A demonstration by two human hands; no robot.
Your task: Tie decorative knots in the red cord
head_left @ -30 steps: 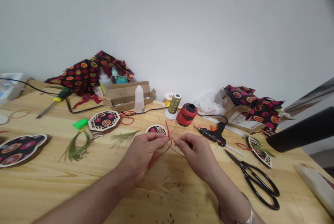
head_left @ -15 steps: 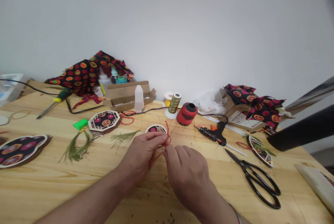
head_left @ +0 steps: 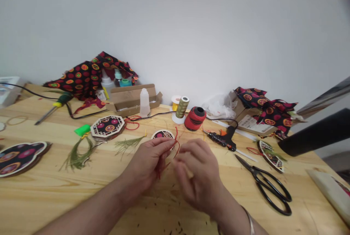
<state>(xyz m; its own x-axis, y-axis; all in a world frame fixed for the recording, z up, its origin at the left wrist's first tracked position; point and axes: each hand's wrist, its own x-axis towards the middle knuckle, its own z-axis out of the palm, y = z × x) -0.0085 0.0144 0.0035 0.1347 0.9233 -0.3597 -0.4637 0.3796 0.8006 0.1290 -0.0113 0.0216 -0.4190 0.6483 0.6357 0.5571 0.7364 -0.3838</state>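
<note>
My left hand (head_left: 149, 162) pinches a thin red cord (head_left: 177, 141) just above the wooden table (head_left: 54, 191); the cord loops up between my fingertips. My right hand (head_left: 195, 174) is close against the left, fingers curled and blurred by motion, working at the same cord. Just beyond my fingers lies a small round fretwork ornament (head_left: 162, 134) with patterned fabric inside. A red thread spool (head_left: 195, 118) lies behind it.
Black scissors (head_left: 266, 185) and a black glue gun (head_left: 224, 139) lie to the right. An octagonal fretwork piece (head_left: 107, 126), green tassels (head_left: 78, 154), a cardboard box (head_left: 131, 99), bottles, patterned fabric (head_left: 87, 72) and a screwdriver (head_left: 53, 108) are to the left and back.
My right hand moved left from a spread position to meet the left hand at the red cord, and its fingers are now moving. The left hand stays in place.
</note>
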